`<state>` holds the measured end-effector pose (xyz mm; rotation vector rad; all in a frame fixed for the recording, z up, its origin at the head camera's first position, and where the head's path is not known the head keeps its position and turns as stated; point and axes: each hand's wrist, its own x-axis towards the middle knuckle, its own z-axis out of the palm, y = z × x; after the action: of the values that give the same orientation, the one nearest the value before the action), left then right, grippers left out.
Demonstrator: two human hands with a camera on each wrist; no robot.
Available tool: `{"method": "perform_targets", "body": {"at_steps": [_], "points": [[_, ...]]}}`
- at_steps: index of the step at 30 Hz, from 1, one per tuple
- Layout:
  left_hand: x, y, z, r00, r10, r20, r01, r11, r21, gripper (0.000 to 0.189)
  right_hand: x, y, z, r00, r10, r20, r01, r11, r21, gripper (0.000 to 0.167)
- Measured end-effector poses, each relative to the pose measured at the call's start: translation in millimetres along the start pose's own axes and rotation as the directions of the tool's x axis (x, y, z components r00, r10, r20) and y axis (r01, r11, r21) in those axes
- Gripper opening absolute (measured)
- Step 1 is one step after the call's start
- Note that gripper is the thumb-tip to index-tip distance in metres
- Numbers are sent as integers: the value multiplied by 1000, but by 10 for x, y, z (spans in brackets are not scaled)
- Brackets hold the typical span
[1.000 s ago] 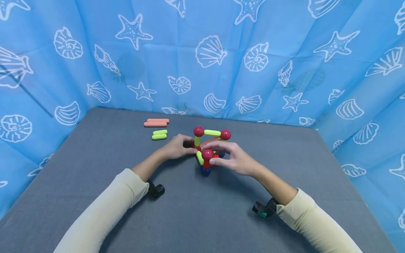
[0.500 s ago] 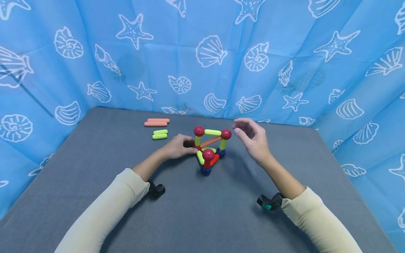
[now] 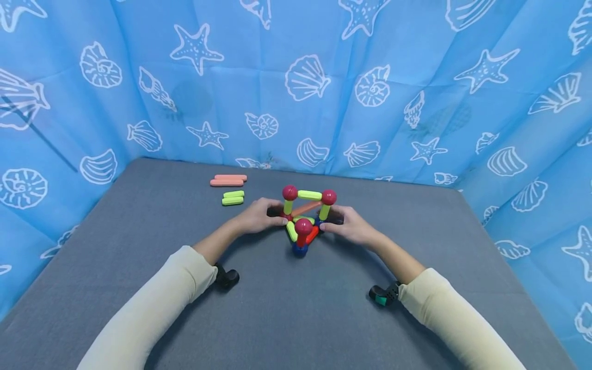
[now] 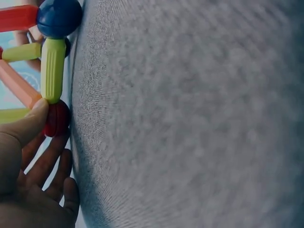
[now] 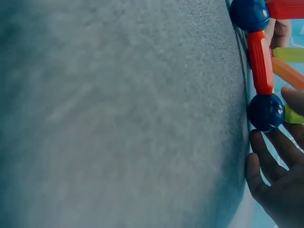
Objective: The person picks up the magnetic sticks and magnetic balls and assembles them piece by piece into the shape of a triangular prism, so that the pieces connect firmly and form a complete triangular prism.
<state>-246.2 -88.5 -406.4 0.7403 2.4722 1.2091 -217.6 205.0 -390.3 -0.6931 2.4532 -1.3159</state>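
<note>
A ball-and-rod structure stands on the grey table, joined from balls and short rods. My left hand point(image 3: 259, 216) holds its lower left red ball point(image 4: 58, 118) between thumb and fingers. On the other side, my right hand point(image 3: 350, 226) has thumb and fingers round the lower right blue ball point(image 5: 266, 112). Another blue ball point(image 3: 300, 250) forms the front corner, with a red rod and a red ball point(image 3: 303, 226) upright on it. Two more red balls top the back posts, linked by a yellow-green rod point(image 3: 309, 195). Below it an orange rod point(image 3: 306, 208) slants across.
Two orange rods point(image 3: 226, 182) lie at the back left of the grey table point(image 3: 277, 318). Nearer are two shorter yellow-green rods point(image 3: 233, 201). A blue curtain point(image 3: 259, 92) with white shells and starfish hangs behind the table.
My right hand left the front red ball, swung out to the right of the structure, then came down to the lower right blue ball. My left hand stays at its red ball.
</note>
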Motion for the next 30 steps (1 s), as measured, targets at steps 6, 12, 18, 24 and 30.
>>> {"method": "perform_targets", "body": {"at_steps": [6,12,18,24,30], "points": [[-36,-6,-75,999,4,51,-3,999,-35,49,41,54,34,1000,-15,-1,15,997,-70,37],[-167,-179,-399,983,26,-183,-50,990,-130,39,29,58,38,1000,-21,19,23,997,-70,36],[-309,-531,-817,840,-71,-538,50,997,-55,37,44,32,55,1000,-12,21,13,998,-58,35],[-425,-745,-1044,824,-249,-509,288,958,-1,60,33,12,42,1000,-5,25,6,999,-52,36],[-411,-789,-1029,839,-238,-490,305,950,61,48,39,36,39,1000,-13,19,15,998,-67,35]]}}
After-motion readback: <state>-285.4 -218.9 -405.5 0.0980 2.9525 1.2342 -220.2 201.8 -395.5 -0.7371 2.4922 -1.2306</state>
